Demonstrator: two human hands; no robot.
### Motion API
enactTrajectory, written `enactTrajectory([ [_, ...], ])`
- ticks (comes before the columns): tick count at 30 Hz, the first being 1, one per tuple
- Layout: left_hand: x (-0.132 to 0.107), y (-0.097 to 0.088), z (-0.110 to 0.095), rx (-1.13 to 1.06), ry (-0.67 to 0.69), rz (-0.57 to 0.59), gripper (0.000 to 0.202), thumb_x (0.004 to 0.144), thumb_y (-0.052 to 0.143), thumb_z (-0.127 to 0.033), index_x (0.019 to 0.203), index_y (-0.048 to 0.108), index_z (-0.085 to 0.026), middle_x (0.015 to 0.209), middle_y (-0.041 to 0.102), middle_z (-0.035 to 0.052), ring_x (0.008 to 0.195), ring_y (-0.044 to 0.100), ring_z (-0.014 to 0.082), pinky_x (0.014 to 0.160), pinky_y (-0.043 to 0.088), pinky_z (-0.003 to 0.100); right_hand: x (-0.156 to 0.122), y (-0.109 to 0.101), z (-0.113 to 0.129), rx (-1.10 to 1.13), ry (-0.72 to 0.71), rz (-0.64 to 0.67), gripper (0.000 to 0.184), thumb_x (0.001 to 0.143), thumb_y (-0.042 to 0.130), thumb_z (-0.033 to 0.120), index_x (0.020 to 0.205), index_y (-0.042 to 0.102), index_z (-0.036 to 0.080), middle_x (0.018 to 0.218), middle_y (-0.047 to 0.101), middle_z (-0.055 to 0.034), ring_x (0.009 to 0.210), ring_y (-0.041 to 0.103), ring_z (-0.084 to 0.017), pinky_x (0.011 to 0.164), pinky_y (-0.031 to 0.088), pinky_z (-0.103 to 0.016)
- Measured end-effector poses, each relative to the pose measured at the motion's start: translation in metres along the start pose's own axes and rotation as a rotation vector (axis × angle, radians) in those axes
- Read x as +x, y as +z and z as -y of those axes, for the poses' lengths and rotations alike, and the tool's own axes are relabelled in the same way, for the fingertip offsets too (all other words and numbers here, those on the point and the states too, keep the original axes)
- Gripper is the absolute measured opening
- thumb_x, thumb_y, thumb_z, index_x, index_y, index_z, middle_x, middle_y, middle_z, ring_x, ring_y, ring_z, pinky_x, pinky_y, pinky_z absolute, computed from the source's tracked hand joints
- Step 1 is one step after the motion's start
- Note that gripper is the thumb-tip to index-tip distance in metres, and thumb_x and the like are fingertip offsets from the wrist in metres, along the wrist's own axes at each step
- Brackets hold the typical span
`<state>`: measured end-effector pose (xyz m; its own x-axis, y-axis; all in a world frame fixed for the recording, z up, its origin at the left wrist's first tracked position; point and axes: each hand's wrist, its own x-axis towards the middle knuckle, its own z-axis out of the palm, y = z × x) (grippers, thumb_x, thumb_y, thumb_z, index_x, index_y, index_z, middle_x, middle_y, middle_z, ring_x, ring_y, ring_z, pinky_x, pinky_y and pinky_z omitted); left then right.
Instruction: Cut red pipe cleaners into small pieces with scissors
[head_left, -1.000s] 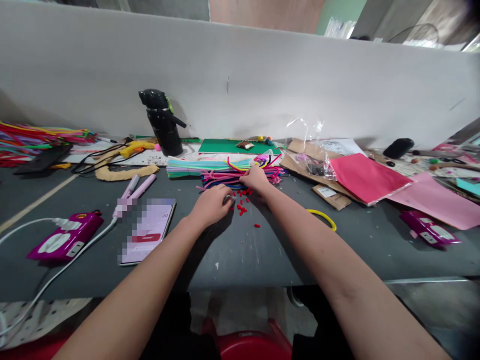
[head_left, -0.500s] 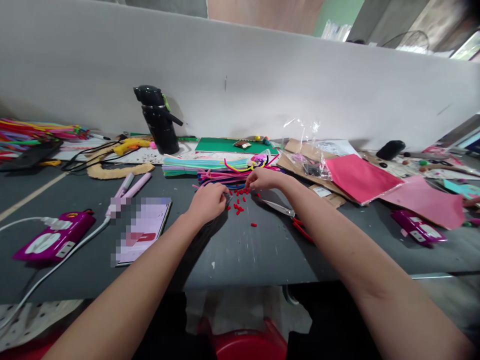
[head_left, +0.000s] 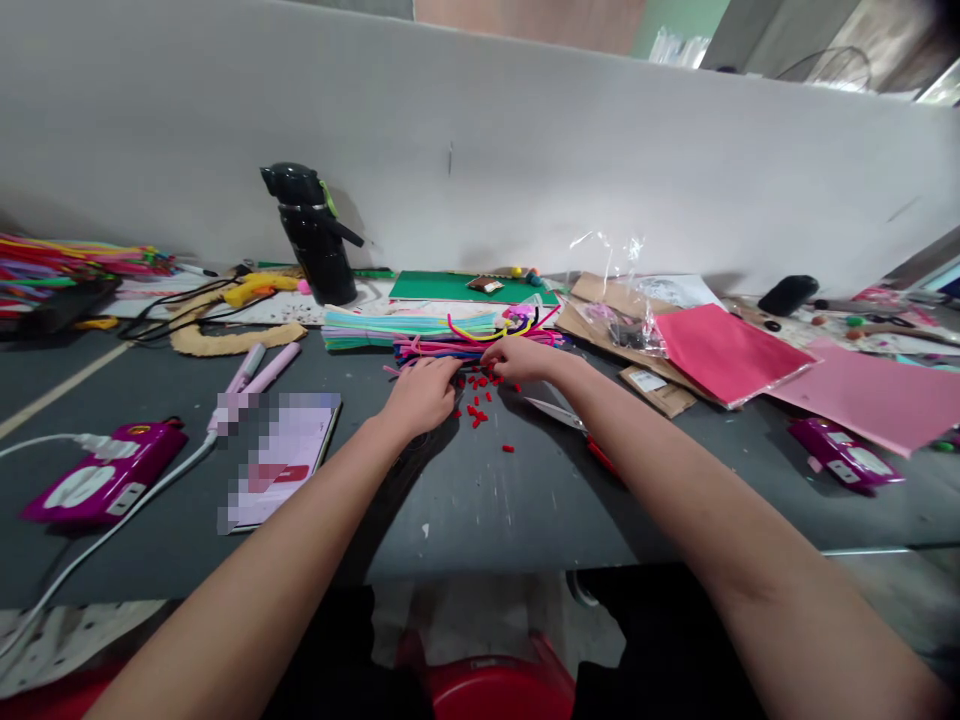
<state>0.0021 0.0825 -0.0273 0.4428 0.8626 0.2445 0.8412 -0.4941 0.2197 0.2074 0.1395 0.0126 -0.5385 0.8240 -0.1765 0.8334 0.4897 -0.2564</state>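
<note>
My left hand point(head_left: 426, 393) is at the front edge of a pile of pipe cleaners point(head_left: 412, 328), its fingers bent together; what they grip, if anything, is hidden. Just to the right, my right hand point(head_left: 521, 358) has its fingers curled in a pinch beside the same pile. Whatever is between those fingertips is too small to make out. Several short red pieces point(head_left: 477, 411), like cut pipe cleaner bits, lie scattered on the table below and between both hands. Scissors point(head_left: 556, 413) with red handles rest partly under my right forearm.
Left of my arm lie a phone point(head_left: 289, 465), a pink hair straightener point(head_left: 259, 380) and a purple power strip point(head_left: 112, 475). A black flask point(head_left: 315, 240) stands behind. To the right are cardboard point(head_left: 600, 330), a red sheet point(head_left: 724, 350) and another purple power strip point(head_left: 844, 455).
My left hand has shifted slightly forward, its fingers reaching further toward the pile. My right hand has moved slightly left, and its fingers have changed position. The scattered red pieces look much the same.
</note>
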Motion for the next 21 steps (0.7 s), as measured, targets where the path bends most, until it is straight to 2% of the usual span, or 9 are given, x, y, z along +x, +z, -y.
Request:
enactTrajectory([
  [2,0.000,0.001,0.001,-0.019,-0.002,-0.020,0.047,0.080,0.043,-0.012,0.124,0.058,-0.019,0.126,0.062,0.0096,0.114,0.055,0.0261,0.095,0.042,0.039,0.002,0.004,0.004,-0.028,-0.019,-0.019,0.050,0.073,0.054,0.008,0.121,0.068,0.017,0.117,0.070,-0.0077,0.098,0.065,-0.022,0.076,0.045,-0.022],
  [5,-0.002,-0.002,0.002,-0.043,-0.008,-0.062,0.042,0.081,0.044,-0.013,0.119,0.061,-0.017,0.121,0.063,0.0109,0.111,0.057,0.0247,0.094,0.044,0.036,0.004,0.008,0.011,-0.073,-0.047,-0.030,0.046,0.073,0.055,0.008,0.116,0.069,0.015,0.114,0.071,-0.0109,0.098,0.064,-0.024,0.076,0.044,-0.023],
  [8,-0.007,-0.007,0.001,-0.025,-0.001,-0.059,0.031,0.085,0.048,-0.025,0.109,0.065,-0.018,0.113,0.063,0.0099,0.106,0.058,0.0254,0.092,0.045,0.036,0.001,0.010,0.016,-0.112,-0.068,-0.036,0.037,0.076,0.055,0.009,0.108,0.071,0.015,0.110,0.071,-0.0126,0.097,0.063,-0.024,0.076,0.043,-0.024],
  [12,-0.013,-0.010,0.002,0.021,0.012,0.002,0.029,0.086,0.052,-0.037,0.103,0.067,-0.020,0.107,0.063,0.0092,0.101,0.060,0.0262,0.087,0.046,0.037,-0.004,0.013,0.017,-0.141,-0.106,-0.039,0.035,0.079,0.055,0.010,0.110,0.070,0.017,0.115,0.067,-0.0122,0.100,0.061,-0.024,0.078,0.041,-0.025],
  [19,-0.016,-0.009,0.008,0.030,0.006,0.015,0.019,0.085,0.053,-0.028,0.096,0.066,-0.020,0.102,0.064,0.0083,0.098,0.060,0.0248,0.079,0.046,0.034,-0.015,0.017,0.028,-0.136,-0.146,-0.010,0.031,0.078,0.057,0.009,0.105,0.070,0.014,0.108,0.068,-0.0145,0.095,0.063,-0.025,0.074,0.041,-0.026],
  [21,-0.017,-0.009,0.009,0.043,-0.013,0.002,0.019,0.084,0.052,-0.025,0.097,0.065,-0.020,0.103,0.064,0.0087,0.097,0.060,0.0249,0.078,0.046,0.034,-0.023,0.015,0.033,-0.106,-0.162,0.012,0.029,0.078,0.056,0.009,0.103,0.071,0.014,0.105,0.070,-0.0128,0.094,0.063,-0.023,0.074,0.042,-0.024],
])
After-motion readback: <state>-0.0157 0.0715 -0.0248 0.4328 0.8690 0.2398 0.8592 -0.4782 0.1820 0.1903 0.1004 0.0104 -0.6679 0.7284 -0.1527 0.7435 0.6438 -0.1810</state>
